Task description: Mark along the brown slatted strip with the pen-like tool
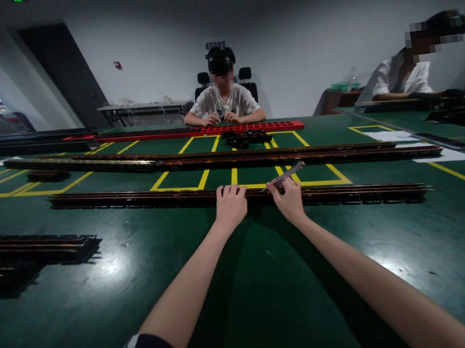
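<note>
A long dark strip (pixel 357 192) with thin coppery lines lies across the green table in front of me. My left hand (pixel 231 205) is closed over the near edge of its middle, with the fingers bent across the top. Just to the right, my right hand (pixel 289 196) pinches a pen (pixel 289 173) with a clear barrel. The pen slants, its lower end pointing down-left at the strip; whether the tip touches it is too small to tell. Behind lies a second group of long dark strips (pixel 255 154), roughly parallel to the first.
More dark strips (pixel 33 246) lie at the left. Yellow tape lines (pixel 179 189) mark the green table (pixel 273 299). Farther back are a black heap (pixel 247 137), a red slotted tray (pixel 281 125) and white papers (pixel 446 154). A person (pixel 225 98) sits opposite; another (pixel 400 74) works at the right.
</note>
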Tool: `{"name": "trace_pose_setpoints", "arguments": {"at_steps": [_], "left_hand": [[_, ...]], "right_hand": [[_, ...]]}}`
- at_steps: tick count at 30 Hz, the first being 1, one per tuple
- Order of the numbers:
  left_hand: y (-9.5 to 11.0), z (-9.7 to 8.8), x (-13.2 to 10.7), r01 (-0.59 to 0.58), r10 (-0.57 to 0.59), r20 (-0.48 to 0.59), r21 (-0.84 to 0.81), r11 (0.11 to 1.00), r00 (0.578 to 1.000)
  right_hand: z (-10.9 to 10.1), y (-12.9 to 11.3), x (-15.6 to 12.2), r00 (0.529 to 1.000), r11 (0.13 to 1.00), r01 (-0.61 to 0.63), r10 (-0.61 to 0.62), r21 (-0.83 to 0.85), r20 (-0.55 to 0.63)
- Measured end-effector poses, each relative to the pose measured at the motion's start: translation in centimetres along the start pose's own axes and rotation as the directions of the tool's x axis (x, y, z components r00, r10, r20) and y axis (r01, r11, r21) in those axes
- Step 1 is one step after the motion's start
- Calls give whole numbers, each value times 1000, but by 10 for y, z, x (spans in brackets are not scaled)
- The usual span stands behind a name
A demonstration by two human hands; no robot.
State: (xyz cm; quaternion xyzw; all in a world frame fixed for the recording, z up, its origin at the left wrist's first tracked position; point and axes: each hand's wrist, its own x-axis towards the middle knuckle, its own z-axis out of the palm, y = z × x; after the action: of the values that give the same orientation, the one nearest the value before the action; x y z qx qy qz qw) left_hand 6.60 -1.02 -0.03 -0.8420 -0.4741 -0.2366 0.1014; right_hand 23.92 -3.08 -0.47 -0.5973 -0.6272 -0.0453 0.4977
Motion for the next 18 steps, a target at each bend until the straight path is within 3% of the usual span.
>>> {"name": "trace_pose_setpoints", "arguments": {"at_steps": [18], "left_hand": [[0, -1, 2, 43, -42, 35, -26, 999, 999]], "right_hand": [[-2, -2, -1, 999, 999, -43, 44, 31, -12]]}}
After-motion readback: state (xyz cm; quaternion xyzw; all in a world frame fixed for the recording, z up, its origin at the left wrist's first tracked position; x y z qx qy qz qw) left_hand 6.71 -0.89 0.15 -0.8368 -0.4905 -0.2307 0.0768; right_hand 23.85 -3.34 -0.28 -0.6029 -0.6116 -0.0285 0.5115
